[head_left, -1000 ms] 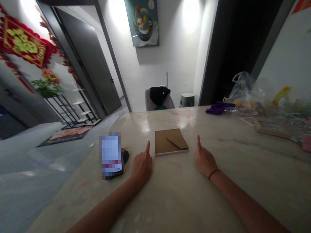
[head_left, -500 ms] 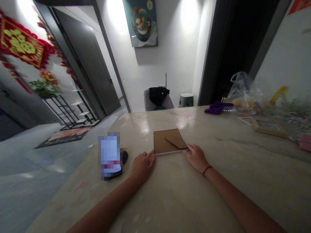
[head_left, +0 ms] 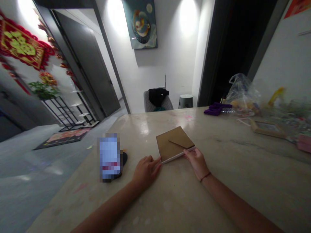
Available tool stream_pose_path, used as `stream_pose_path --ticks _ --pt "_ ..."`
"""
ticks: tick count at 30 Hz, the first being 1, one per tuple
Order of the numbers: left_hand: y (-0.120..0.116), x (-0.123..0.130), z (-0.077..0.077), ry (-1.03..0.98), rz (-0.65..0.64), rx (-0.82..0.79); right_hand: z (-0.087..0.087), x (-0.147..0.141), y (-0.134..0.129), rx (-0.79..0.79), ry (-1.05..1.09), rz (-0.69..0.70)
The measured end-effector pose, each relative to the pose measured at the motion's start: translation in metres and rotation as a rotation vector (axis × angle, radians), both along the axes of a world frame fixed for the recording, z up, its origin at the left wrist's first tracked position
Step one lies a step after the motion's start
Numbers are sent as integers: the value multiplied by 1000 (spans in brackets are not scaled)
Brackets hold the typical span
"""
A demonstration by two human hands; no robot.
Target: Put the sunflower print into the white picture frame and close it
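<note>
A picture frame with a brown backing board and thin white edges is held face down over the table in front of me. A triangular stand flap lies along the right part of its back. At the near left corner, my left hand pinches the edge between thumb and fingertips. My right hand, with a dark red cord on the wrist, grips the near edge toward the right corner, thumb on top. The fingers beneath are hidden, as is the front of the frame.
To the left on the marble-patterned table stands a phone with a blurred screen. At the right lie a wooden frame, a purple cloth and a clear plastic bag. A chair stands beyond the far edge.
The picture frame has turned counterclockwise, its right side swinging away, and has come slightly right and nearer. My right hand has shifted to gripping its near edge; the left stays at the corner.
</note>
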State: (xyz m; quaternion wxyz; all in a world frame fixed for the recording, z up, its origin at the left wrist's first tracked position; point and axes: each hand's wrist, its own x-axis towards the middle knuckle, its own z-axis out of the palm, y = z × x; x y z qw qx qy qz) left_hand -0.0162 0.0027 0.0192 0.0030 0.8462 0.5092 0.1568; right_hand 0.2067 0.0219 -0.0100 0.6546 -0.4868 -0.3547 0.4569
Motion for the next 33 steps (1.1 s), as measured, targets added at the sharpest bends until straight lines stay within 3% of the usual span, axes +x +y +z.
stream_pose_path --ticks 4,9,16,21,27,30,33 --pt "0 -1 -1 -1 -13 -3 0 -5 -3 -31 47 52" --pt "0 -1 -1 29 -53 -1 5 -8 -5 47 -10 38" --pt "-1 0 1 32 -137 -19 20 -9 -15 219 -420 -89" --pt "0 0 -3 -4 -96 -30 30 -7 -23 389 -766 -181" --pt "-1 -4 -6 -176 -99 -68 37 -9 -22 532 -1035 -202" --pt "-3 -6 -5 -298 -127 -93 34 -13 -22 551 -1234 -113" --pt "-2 -8 -6 -378 -126 -96 23 -18 -23 618 -1526 120"
